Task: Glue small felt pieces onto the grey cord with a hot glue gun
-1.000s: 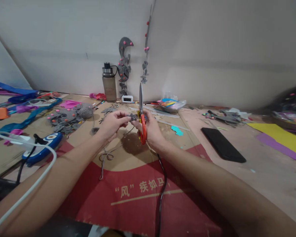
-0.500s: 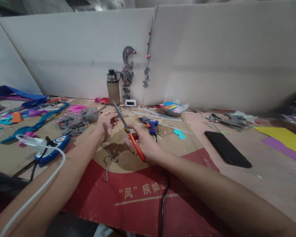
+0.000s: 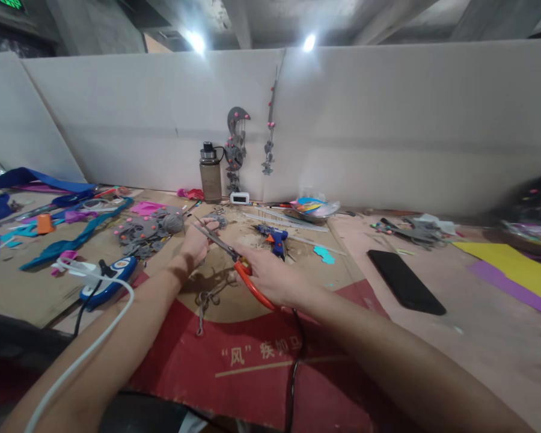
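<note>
My right hand (image 3: 265, 273) grips scissors (image 3: 253, 290) by their red handles. The blades point up and left toward my left hand, and a narrow gap shows between them. My left hand (image 3: 199, 242) is closed in a pinch beside the blade tips; what its fingers hold is too small to make out. Below both hands, a looped grey yarn strand (image 3: 201, 310) lies on the red and tan cardboard (image 3: 184, 367). Just beyond my left fingers is a small grey yarn bundle (image 3: 219, 221).
A blue glue gun (image 3: 277, 242) lies past my right hand, near clear glue sticks (image 3: 288, 222). Left stand grey pieces with pink dots (image 3: 137, 231) and a blue power strip (image 3: 110, 282). A phone (image 3: 404, 281) lies right; a bottle (image 3: 211, 177) stands behind. A white cable crosses my left forearm.
The view has tilted upward, bringing ceiling lights into sight. The scissor blades have parted slightly and point more to the left. Both hands stay close together.
</note>
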Demonstrator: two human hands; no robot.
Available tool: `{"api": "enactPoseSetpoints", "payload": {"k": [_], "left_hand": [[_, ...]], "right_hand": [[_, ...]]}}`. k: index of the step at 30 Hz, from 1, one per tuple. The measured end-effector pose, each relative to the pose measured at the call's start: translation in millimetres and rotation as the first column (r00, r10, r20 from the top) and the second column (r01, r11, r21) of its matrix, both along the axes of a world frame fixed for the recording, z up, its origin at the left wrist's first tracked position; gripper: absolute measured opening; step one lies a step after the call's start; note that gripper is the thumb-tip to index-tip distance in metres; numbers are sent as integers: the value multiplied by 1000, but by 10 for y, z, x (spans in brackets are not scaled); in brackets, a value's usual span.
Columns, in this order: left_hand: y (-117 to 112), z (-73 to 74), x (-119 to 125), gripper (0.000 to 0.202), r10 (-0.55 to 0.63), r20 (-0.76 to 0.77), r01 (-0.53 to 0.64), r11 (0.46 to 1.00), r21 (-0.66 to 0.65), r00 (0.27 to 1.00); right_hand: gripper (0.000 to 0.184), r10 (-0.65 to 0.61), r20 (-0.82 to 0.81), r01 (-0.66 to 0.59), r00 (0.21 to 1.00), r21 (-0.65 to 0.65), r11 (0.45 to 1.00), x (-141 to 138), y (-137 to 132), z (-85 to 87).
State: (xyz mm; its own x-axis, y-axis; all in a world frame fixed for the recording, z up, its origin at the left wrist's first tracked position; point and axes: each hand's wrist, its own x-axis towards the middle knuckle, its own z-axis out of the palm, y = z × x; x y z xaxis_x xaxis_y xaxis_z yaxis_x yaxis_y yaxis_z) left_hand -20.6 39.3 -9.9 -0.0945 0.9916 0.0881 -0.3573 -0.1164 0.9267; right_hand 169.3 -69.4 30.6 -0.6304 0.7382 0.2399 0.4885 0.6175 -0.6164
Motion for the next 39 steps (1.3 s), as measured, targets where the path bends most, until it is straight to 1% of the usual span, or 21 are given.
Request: {"api": "enactPoseSetpoints", "payload": {"k": [3,5,7,9,11,13,14,16,18,20,22,23,25,27,29,30,31,33,35,37,39], "left_hand": [[-1,-4,19,24,-16,5,17,997,-81,1000],[-41,-7,71,24,-70,-6,69,991,-119,997],[-127,-19,166,27,-141,-2,139,979,-148,990],[-241,-44,286,28,-253,10,251,953,-172,967],[-353,-79,390,25,-353,0,348,922,-171,936],[-435,-109,443,23,-398,-35,385,903,-188,917],[-460,-117,448,20,-427,-87,405,894,-192,900],[-474,-119,424,18,-468,-169,444,881,-164,867],[-447,-109,379,18,-471,-209,451,882,-139,857],[-393,-100,335,19,-430,-230,413,903,-120,873],[-334,-100,303,19,-399,-253,363,915,-176,882],[-309,-103,292,20,-380,-265,340,922,-183,886],[-275,-113,277,20,-362,-286,325,930,-170,887],[-261,-121,274,22,-370,-297,337,928,-159,880],[-261,-116,279,23,-394,-300,354,918,-182,869],[-264,-107,281,23,-402,-299,354,913,-203,865],[-267,-90,281,23,-400,-296,346,912,-221,867],[-273,-40,270,22,-360,-283,299,924,-238,889],[-277,28,241,23,-330,-238,290,938,-189,914],[-275,96,205,24,-328,-205,305,942,-136,922],[-267,147,177,24,-300,-191,276,950,-143,935]], "right_hand": [[51,-117,36,115,992,63,991,34,-6,82],[50,-150,-4,150,989,73,986,61,23,92],[48,-151,-93,154,984,33,987,79,63,63],[46,-145,-198,138,969,-48,989,85,93,16],[43,-161,-268,127,950,-139,982,82,99,-20],[42,-192,-290,138,938,-195,971,82,82,-25],[42,-214,-284,162,935,-196,967,87,69,-16],[43,-268,-267,237,926,-142,961,112,44,14],[45,-330,-265,330,906,-46,943,155,33,38],[45,-376,-281,400,883,34,916,211,38,37],[45,-414,-296,456,861,86,886,267,50,9],[46,-427,-302,474,852,103,874,291,56,-13],[46,-420,-319,476,849,120,871,327,60,-60],[44,-382,-332,437,863,109,893,342,49,-101],[41,-355,-341,403,870,79,912,341,29,-126],[40,-360,-344,404,867,64,912,338,19,-132],[40,-376,-343,418,861,54,907,335,12,-136],[42,-425,-331,469,843,63,881,335,12,-140],[45,-474,-298,522,829,106,846,350,36,-153],[46,-504,-245,547,828,157,822,378,76,-185],[47,-526,-174,553,832,195,810,414,118,-237]]}}
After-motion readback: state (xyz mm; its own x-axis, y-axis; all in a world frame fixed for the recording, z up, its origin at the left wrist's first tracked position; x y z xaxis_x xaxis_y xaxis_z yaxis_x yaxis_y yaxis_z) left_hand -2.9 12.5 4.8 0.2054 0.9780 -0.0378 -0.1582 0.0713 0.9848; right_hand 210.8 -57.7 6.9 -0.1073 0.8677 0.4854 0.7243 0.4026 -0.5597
